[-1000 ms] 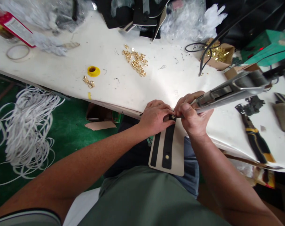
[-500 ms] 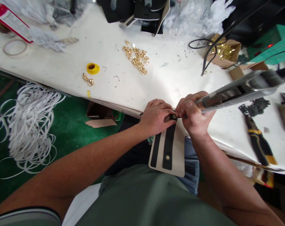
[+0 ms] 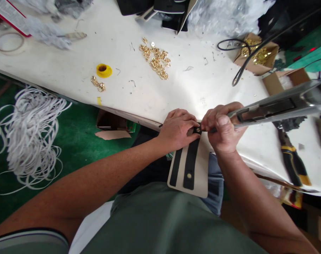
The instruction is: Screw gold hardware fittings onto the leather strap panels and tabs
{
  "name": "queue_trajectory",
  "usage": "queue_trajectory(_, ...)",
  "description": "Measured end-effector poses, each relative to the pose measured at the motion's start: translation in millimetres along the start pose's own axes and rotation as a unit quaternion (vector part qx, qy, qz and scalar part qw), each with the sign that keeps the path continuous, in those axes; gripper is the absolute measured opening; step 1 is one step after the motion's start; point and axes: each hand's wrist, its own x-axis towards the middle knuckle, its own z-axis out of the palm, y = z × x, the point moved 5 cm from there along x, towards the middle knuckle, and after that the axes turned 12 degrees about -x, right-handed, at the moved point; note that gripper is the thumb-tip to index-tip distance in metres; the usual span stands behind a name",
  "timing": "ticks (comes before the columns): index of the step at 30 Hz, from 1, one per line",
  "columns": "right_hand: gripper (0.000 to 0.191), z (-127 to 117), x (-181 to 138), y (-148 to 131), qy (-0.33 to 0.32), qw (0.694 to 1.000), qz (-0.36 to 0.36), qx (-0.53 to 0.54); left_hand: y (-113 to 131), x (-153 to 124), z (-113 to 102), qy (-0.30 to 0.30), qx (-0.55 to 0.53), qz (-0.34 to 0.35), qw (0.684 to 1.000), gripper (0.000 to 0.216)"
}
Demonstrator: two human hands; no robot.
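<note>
My left hand (image 3: 177, 130) is closed on the top of a beige panel (image 3: 202, 169) with black straps, pinning it at the table edge. Thumb and forefinger lie either side of a small gold slotted screw (image 3: 198, 130) on the longer strap (image 3: 191, 160). Lower on that strap sits a gold stud (image 3: 189, 175). Just right of the screw, my right hand (image 3: 224, 125) is wrapped round the front end of a grey electric screwdriver (image 3: 277, 106). Its body slants up to the right; its tip is mostly hidden by my fingers.
Gold metal rings (image 3: 157, 60) lie loose on the white table (image 3: 128, 116), near a yellow tape roll (image 3: 103, 70). Black-and-yellow pliers (image 3: 292, 162) lie at right. A box of gold parts (image 3: 255, 53) and a black cable (image 3: 245, 67) are behind. White cord (image 3: 33, 137) heaps on the floor.
My right hand and the electric screwdriver have shifted slightly right, so the screw shows more plainly. My left hand keeps its hold on the panel. The whole view has shifted a little.
</note>
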Motion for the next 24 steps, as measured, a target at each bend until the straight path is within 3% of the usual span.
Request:
queue_trajectory(6,0.033,-2.9,-1.2,0.9,0.042,0.998,0.022,-0.052,1.6,-0.4,-0.2,-0.003,-0.005,-0.006,1.0,0.022)
queue_trajectory(13,0.028,-5.1,-7.2,6.1,0.029,0.993,0.061,-0.093,0.1,1.5,-1.8,-0.013,-0.006,-0.006,1.0,0.022)
queue_trajectory(17,0.03,-0.7,-15.9,2.3,0.006,0.986,0.127,-0.107,11.0,-2.8,-9.0,-0.002,0.011,-0.01,1.0,0.015)
queue_trajectory(21,0.042,12.1,-4.7,9.5,-0.02,0.983,0.144,-0.114,-5.5,0.3,-9.5,0.039,0.032,0.001,0.999,0.036)
queue_trajectory(24,0.052,21.9,4.7,4.1,-0.04,0.986,0.135,-0.083,-14.3,1.8,-7.6,0.066,0.025,0.025,0.997,0.038)
